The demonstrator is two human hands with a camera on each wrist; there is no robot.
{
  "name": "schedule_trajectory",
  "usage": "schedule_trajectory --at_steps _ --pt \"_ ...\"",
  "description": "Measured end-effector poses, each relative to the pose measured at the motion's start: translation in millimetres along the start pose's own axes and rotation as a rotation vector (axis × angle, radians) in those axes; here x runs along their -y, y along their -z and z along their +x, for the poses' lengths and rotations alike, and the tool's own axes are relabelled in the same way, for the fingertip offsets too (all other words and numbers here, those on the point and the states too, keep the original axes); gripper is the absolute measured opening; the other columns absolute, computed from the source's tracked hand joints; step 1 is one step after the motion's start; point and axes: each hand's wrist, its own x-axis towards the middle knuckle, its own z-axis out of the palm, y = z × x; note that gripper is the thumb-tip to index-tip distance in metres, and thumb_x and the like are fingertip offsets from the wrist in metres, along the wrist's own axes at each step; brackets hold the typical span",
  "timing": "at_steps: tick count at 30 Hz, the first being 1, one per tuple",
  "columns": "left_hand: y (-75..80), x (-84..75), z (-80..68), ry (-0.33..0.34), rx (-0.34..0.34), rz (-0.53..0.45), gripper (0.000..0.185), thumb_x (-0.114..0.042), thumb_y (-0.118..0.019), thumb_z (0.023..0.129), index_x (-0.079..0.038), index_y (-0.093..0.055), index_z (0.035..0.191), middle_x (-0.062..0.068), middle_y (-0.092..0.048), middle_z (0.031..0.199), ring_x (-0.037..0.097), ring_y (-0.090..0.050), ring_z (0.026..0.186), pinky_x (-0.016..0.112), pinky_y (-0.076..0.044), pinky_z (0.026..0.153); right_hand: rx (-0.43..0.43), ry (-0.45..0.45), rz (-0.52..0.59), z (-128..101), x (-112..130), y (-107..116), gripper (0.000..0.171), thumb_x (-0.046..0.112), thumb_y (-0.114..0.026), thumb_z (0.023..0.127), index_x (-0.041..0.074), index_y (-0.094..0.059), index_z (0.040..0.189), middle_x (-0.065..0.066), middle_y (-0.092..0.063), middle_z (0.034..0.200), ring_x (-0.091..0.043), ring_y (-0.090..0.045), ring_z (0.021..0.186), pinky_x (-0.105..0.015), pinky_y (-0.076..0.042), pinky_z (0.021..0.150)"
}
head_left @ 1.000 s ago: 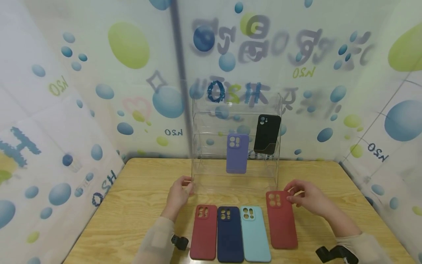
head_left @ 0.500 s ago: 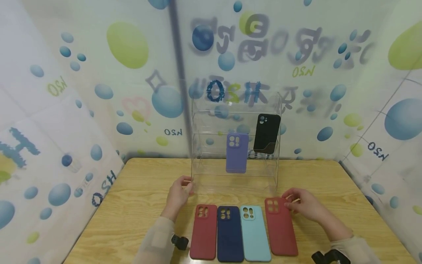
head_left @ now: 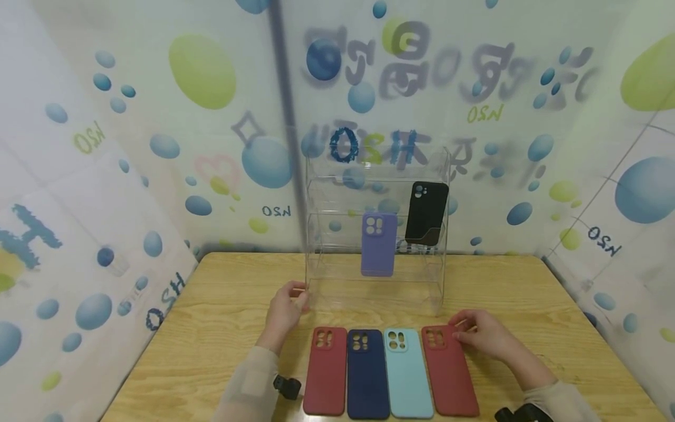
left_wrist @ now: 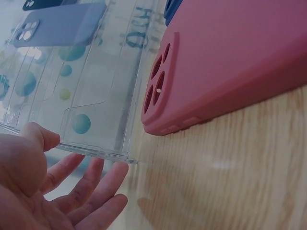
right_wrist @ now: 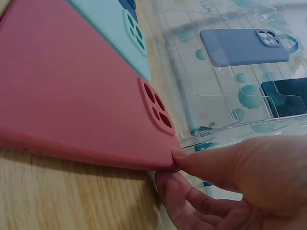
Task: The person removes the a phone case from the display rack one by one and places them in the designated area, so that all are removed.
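Observation:
Four-part row on the table: a red phone case (head_left: 325,371) at left, then a navy one (head_left: 368,374), a light blue one (head_left: 408,373) and a second red phone case (head_left: 451,370) at right. My right hand (head_left: 482,334) pinches the upper right corner of that last case between thumb and fingers. Behind the row stands a clear acrylic display rack (head_left: 337,280). At its lower left edge rests my left hand (head_left: 285,308), fingers loosely spread and touching the side panel (left_wrist: 96,152). A purple case (head_left: 378,245) and a black case (head_left: 428,214) lean on the rack's tiers.
The wooden table (head_left: 227,293) reaches back to a wall covering (head_left: 211,140) printed with blue and green dots. Bare wood shows on both sides of the rack. A small black device (head_left: 287,387) sits at the left wrist.
My right hand has drawn the right red case toward me and slightly left, bringing it level with the row beside the light blue case. The left hand has stayed at the rack.

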Motion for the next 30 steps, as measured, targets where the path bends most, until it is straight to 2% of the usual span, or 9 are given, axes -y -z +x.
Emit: schedule_trajectory --at_steps 5,11,20,30 --pt "0.4 2.0 1.6 -0.002 -0.002 0.007 0.027 -0.02 -0.059 0.104 -0.008 -0.064 0.127 0.02 -0.067 0.124 0.026 -0.076 0.088 0.029 -0.05 0.06 -0.006 -0.013 -0.045 1.1 -1.7 -2.3 0.017 0.002 -0.072 0.092 -0.002 -0.069 0.109 -0.009 -0.071 0.094 -0.018 -0.066 0.084 -0.031 -0.055 0.066" --pt "0.8 3.1 0.5 0.0 0.002 0.007 0.026 -0.018 -0.059 0.104 -0.007 -0.064 0.127 0.021 -0.067 0.125 0.026 -0.076 0.088 0.029 -0.051 0.061 -0.054 -0.056 -0.102 1.8 -0.6 -9.1 0.015 0.005 -0.079 0.088 0.005 -0.07 0.1 -0.005 -0.068 0.086 -0.017 -0.061 0.074 -0.031 -0.051 0.06" --pt "0.5 -0.9 1.2 0.003 0.001 0.004 0.025 -0.019 -0.058 0.105 -0.007 -0.064 0.127 0.021 -0.066 0.125 0.026 -0.075 0.089 0.029 -0.051 0.06 -0.097 -0.056 -0.132 0.0 7.7 -13.9 0.013 0.001 -0.079 0.087 0.004 -0.07 0.095 -0.004 -0.065 0.081 -0.016 -0.059 0.07 -0.029 -0.052 0.056" --pt "-1.1 1.4 2.7 0.006 -0.003 0.01 0.024 -0.018 -0.059 0.104 -0.007 -0.065 0.125 0.02 -0.067 0.123 0.025 -0.075 0.087 0.029 -0.05 0.06 -0.116 -0.043 -0.163 0.3 10.1 -17.7 0.014 -0.003 -0.078 0.086 0.005 -0.068 0.093 -0.003 -0.063 0.08 -0.015 -0.059 0.071 -0.029 -0.049 0.058"
